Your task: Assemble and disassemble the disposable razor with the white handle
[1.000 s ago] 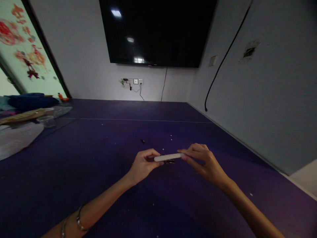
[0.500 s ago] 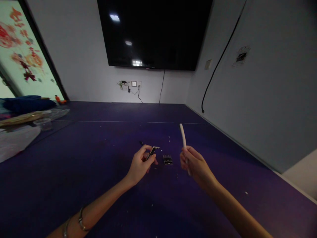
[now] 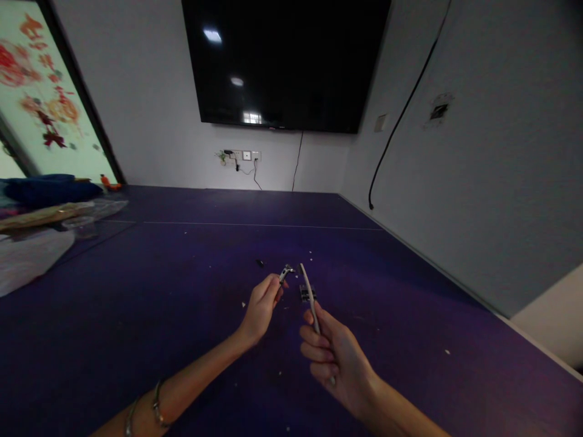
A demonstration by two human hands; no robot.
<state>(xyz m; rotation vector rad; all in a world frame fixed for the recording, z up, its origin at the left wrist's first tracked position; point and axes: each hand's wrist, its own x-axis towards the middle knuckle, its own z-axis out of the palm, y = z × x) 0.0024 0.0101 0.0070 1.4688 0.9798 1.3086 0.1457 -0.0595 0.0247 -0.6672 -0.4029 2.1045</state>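
Observation:
My left hand (image 3: 262,306) is closed on a small silver-and-black razor (image 3: 285,273), its angled head pointing up and to the right. A pale toothbrush (image 3: 308,286) with dark bristles is gripped in my right hand (image 3: 337,352), fingers wrapped round its handle. The bristle end stands just right of the razor's head; whether they touch, I cannot tell. Partly behind the toothbrush lies a small clear case (image 3: 304,294) with dark pieces in it. A little black piece (image 3: 259,263) rests beyond my left hand.
White crumbs are scattered over the dark purple surface (image 3: 182,340). At the left edge lie plastic bags (image 3: 34,258) and a blue cloth bundle (image 3: 52,189). A black cable (image 3: 401,121) hangs on the right wall, and a large television (image 3: 291,67) is mounted ahead.
My right hand has brought the toothbrush left and down, close to the razor. My left hand has turned the razor, so its silver side now shows.

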